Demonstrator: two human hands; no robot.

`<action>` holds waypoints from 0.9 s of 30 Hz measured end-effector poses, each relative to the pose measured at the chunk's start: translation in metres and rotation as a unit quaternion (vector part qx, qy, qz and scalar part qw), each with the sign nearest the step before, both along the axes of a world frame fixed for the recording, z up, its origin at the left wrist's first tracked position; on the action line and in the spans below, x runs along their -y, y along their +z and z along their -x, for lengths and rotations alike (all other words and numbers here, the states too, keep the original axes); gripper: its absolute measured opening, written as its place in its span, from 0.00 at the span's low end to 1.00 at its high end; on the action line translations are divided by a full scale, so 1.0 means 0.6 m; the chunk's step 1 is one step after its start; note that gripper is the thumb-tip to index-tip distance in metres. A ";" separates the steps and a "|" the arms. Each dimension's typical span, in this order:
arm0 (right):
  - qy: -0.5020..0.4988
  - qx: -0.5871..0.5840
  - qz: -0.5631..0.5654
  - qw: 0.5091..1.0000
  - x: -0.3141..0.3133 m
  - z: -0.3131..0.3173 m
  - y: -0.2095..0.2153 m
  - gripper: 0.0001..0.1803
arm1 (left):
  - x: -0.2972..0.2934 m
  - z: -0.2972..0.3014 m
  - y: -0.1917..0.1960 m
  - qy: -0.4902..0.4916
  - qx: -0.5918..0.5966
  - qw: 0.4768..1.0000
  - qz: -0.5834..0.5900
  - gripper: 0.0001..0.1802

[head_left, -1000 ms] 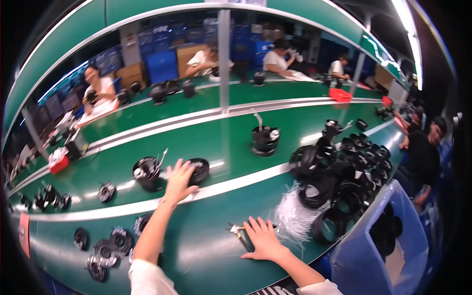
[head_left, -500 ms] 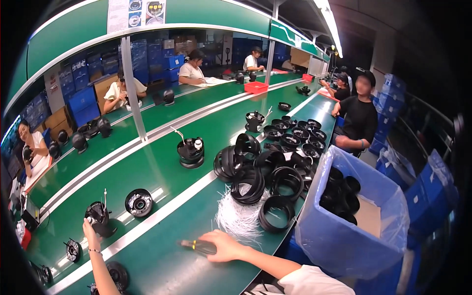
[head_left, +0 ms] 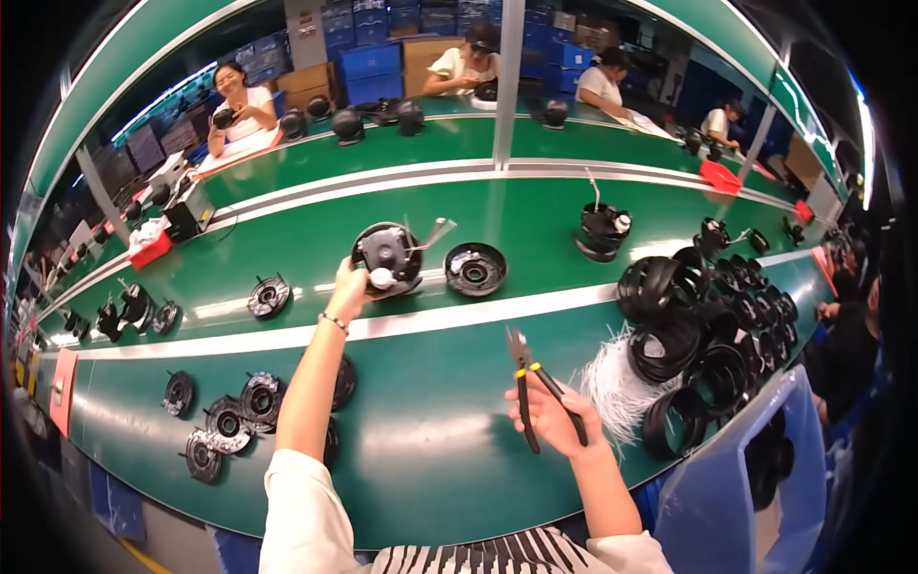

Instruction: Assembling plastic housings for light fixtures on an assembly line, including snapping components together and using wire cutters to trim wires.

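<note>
My left hand point(head_left: 350, 290) reaches forward over the belt, its fingers closed on the near left rim of a round black motor-like assembly point(head_left: 386, 251). That piece is tilted toward me and has a white fitting and pale wires sticking out at its right. In my right hand point(head_left: 566, 421) is a pair of pliers point(head_left: 522, 356) with black and yellow handles. Their jaws point up and away, and the handles are spread apart. Just right of the assembly lies a round black housing point(head_left: 475, 269). A heap of white cable ties point(head_left: 612, 383) rests to the right of my right hand.
Black rings point(head_left: 675, 421) and small round parts are piled at the right, beside a blue lined bin point(head_left: 755, 478). Several black discs point(head_left: 229, 421) lie at the left. Another wired assembly point(head_left: 604, 230) stands on the belt. Co-workers sit across the line.
The view has turned left. My left hand now holds the assembly tilted up off its base. The pliers have swung upright in my right hand, with their handles apart.
</note>
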State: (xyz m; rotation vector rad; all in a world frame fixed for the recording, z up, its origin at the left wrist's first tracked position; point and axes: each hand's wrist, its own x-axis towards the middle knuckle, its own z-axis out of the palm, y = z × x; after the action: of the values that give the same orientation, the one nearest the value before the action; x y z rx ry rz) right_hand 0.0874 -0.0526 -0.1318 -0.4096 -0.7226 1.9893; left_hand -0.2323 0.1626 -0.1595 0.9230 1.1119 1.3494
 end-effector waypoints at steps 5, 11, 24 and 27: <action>-0.211 0.549 -0.371 0.719 -0.032 0.060 0.075 0.34 | 0.082 -0.049 0.047 0.000 -0.206 0.971 -0.119 0.32; -0.342 0.651 -0.380 0.560 -0.063 0.088 0.073 0.33 | 0.164 -0.097 0.083 -0.013 -0.275 0.946 -0.173 0.34; -0.394 0.663 -0.352 0.530 -0.061 0.100 0.061 0.35 | 0.206 -0.122 0.104 0.000 -0.314 0.908 -0.277 0.34; -0.396 0.658 -0.355 0.534 -0.070 0.097 0.053 0.35 | 0.206 -0.125 0.105 -0.004 -0.314 0.906 -0.286 0.34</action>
State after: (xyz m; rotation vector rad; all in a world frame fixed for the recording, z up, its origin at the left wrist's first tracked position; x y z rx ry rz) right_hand 0.0291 -0.0107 -0.1002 -1.4238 -1.7167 0.0788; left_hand -0.1574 0.0390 -0.0966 1.8894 1.1857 1.4379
